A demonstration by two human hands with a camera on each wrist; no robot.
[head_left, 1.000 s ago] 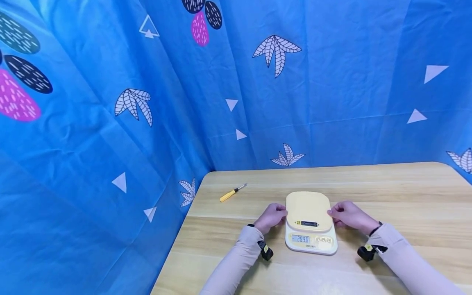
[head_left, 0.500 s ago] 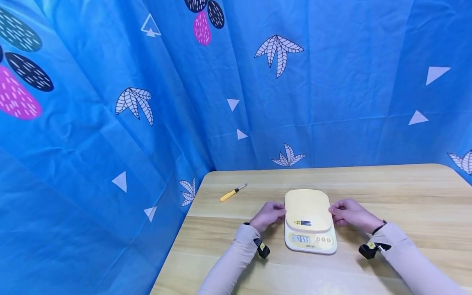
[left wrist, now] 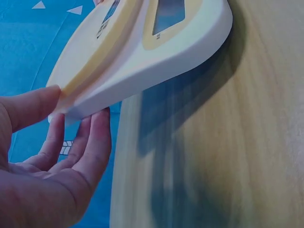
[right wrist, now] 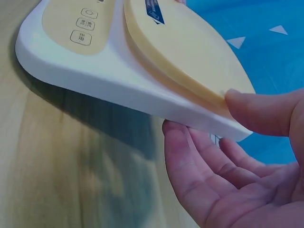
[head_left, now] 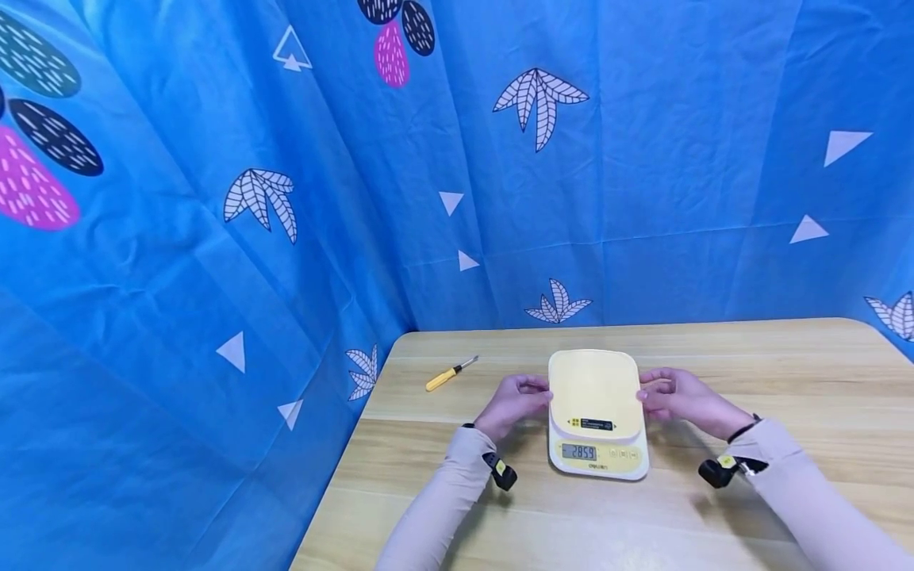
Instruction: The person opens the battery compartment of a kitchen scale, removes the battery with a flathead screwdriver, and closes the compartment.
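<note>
Where it lay flat, scale [head_left: 596, 412] now lifted

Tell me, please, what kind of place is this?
Probably a staged recording booth: a patterned blue cloth backdrop encloses a light wooden table holding only a yellow kitchen scale and a yellow-handled screwdriver.

The kitchen scale [head_left: 597, 416] shows 2859 on its display [head_left: 579, 452] in the head view (digits small, a little soft). Its dark label [head_left: 597, 424] and button marks [right wrist: 83, 24] cannot be read.
</note>
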